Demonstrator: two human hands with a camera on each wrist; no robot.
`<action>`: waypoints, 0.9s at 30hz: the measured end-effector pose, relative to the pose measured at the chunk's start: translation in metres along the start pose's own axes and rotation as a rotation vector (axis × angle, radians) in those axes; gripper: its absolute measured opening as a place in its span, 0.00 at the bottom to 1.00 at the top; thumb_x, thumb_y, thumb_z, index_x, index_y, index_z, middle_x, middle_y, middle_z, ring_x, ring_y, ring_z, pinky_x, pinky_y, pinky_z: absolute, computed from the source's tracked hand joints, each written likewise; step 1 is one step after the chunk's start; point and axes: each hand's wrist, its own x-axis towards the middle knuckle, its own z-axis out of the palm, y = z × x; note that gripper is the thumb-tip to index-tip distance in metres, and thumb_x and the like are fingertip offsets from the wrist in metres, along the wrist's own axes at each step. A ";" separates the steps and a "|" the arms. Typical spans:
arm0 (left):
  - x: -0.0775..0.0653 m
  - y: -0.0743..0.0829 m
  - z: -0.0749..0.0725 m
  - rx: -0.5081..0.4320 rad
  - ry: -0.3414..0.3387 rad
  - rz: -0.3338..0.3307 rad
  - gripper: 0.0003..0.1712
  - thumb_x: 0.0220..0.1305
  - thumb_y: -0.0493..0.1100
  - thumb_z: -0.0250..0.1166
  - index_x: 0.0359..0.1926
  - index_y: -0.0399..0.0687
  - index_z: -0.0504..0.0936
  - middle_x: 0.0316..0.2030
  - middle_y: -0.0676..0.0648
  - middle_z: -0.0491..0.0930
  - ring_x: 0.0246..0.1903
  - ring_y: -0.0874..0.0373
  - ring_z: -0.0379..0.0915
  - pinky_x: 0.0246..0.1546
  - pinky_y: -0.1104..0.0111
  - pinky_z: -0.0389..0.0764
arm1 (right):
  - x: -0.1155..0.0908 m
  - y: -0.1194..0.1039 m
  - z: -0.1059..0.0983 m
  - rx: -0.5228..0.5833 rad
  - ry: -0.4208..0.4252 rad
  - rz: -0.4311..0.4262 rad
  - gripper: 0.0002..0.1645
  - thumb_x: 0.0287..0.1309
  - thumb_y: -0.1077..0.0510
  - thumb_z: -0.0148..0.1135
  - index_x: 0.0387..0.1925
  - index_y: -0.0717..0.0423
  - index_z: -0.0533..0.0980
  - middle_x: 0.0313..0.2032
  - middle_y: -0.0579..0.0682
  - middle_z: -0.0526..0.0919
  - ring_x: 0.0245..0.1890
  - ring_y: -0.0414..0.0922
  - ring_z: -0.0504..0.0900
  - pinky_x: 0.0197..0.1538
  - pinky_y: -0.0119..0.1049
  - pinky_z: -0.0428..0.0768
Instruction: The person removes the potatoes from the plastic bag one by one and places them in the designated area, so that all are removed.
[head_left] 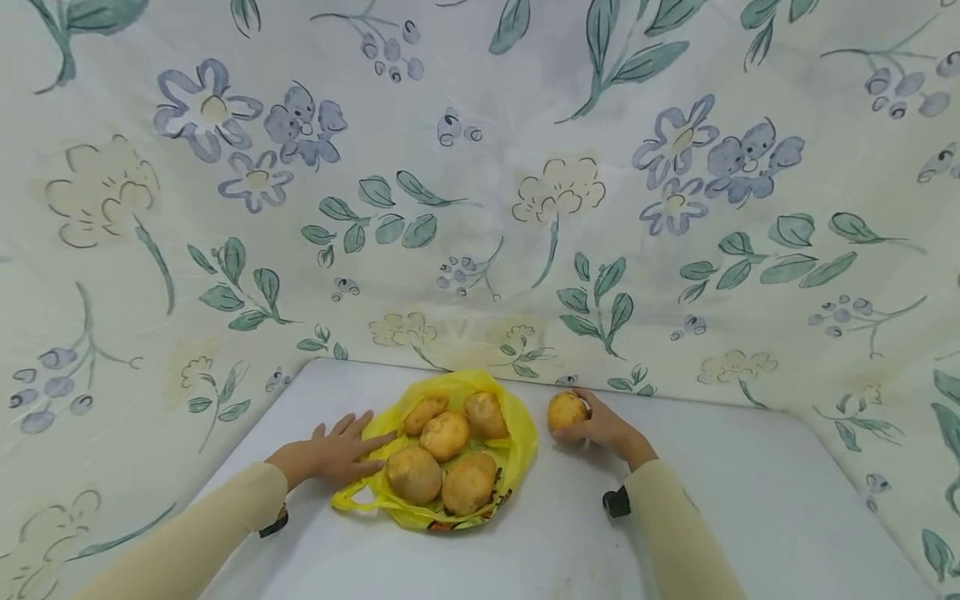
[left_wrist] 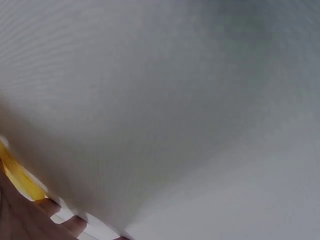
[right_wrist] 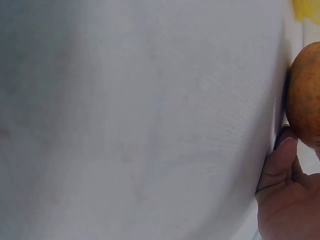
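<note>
A yellow plastic bag [head_left: 525,425] lies spread on the table with several potatoes [head_left: 446,436] on it. My left hand [head_left: 341,454] rests at the bag's left edge, fingers spread and straight, the fingertips touching the plastic. In the left wrist view, part of the left hand [left_wrist: 22,215] and a strip of yellow bag [left_wrist: 22,180] show at the lower left. To the right of the bag, my right hand [head_left: 603,429] grips a single potato [head_left: 566,412] that sits on the table. The right wrist view shows the thumb beside that potato [right_wrist: 306,95].
The white table [head_left: 555,533] carries the bag and the lone potato. A floral-patterned cloth [head_left: 480,250] rises behind the table and along both sides. Dark wrist cameras [head_left: 617,502] are strapped at both cuffs.
</note>
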 end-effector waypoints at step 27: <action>0.002 0.001 -0.004 -0.003 -0.017 0.015 0.40 0.67 0.71 0.52 0.74 0.62 0.61 0.76 0.31 0.45 0.72 0.24 0.40 0.62 0.23 0.43 | 0.001 -0.003 0.000 -0.020 -0.015 0.017 0.63 0.44 0.44 0.77 0.76 0.50 0.51 0.68 0.62 0.65 0.61 0.58 0.69 0.67 0.59 0.66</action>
